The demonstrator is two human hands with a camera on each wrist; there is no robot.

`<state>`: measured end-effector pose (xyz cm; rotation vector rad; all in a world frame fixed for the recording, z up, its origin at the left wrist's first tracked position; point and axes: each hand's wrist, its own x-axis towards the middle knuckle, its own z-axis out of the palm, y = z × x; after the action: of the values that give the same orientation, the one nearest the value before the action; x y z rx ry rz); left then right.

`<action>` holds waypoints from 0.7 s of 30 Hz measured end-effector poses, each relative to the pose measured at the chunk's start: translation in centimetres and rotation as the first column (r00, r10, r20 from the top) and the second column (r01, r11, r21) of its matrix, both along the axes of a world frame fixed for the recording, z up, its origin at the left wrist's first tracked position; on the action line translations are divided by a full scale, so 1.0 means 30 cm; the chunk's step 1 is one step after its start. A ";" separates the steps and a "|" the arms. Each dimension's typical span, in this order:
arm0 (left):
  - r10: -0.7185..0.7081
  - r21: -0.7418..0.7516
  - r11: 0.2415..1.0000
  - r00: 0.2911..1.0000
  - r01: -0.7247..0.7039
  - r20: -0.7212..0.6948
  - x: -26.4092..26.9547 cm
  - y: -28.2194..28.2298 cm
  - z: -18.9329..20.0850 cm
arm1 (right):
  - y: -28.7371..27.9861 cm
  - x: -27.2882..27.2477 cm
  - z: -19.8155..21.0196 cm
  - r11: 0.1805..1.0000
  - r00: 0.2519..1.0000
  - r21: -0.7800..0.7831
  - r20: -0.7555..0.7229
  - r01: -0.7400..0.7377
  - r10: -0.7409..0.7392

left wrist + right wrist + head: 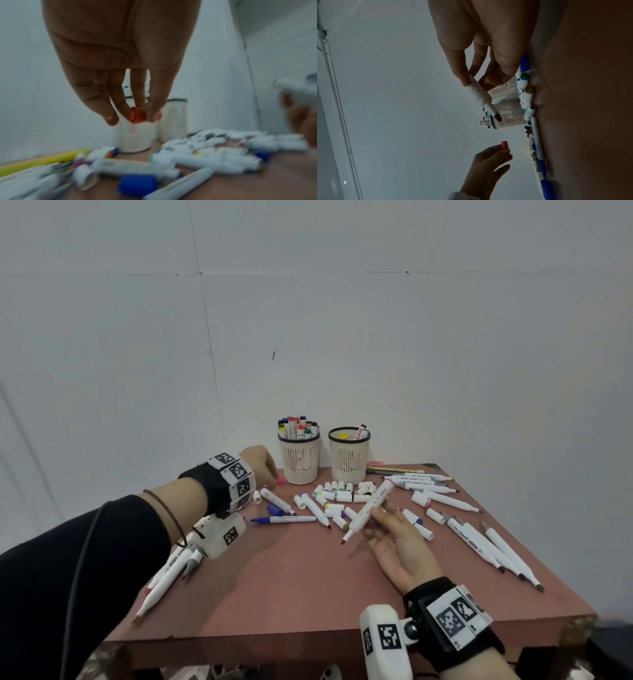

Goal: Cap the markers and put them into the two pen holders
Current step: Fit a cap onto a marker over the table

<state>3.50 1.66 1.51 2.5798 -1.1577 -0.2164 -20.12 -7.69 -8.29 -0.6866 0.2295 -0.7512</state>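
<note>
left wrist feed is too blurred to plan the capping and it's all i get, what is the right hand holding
Observer: The right hand holds an uncapped white marker, dark tip pointing back toward the person.
Operator: is the red cap close to that tip
Observer: No, the left hand pinches the red cap beside the left pen holder, well apart from the marker.
Operator: room left in the holders
Observer: The left one is crowded with capped markers; the right pen holder shows only two items.
</note>
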 end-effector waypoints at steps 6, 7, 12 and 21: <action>-0.176 -0.346 0.936 0.931 0.059 -0.319 -0.159 0.135 0.013 | 0.004 -0.002 0.000 1.000 1.000 0.027 -0.007 0.008 -0.008; -0.207 -0.399 0.916 0.903 0.044 -0.375 -0.190 0.161 0.007 | 0.003 -0.003 -0.001 0.999 1.000 0.035 -0.006 0.011 -0.011; -0.260 -0.509 0.848 0.723 -0.145 -0.640 -0.297 0.250 -0.076 | 0.004 -0.005 -0.005 0.999 1.000 0.045 0.004 0.026 -0.026; -0.393 -0.482 0.739 0.279 -0.470 -0.876 -0.408 0.215 -0.218 | 0.008 -0.009 0.006 0.998 0.998 0.018 0.017 0.056 -0.056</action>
<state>-8.72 8.11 -5.02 1.2429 -0.4492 -0.9976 -20.38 -7.46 -8.11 -0.6592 0.2394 -0.8081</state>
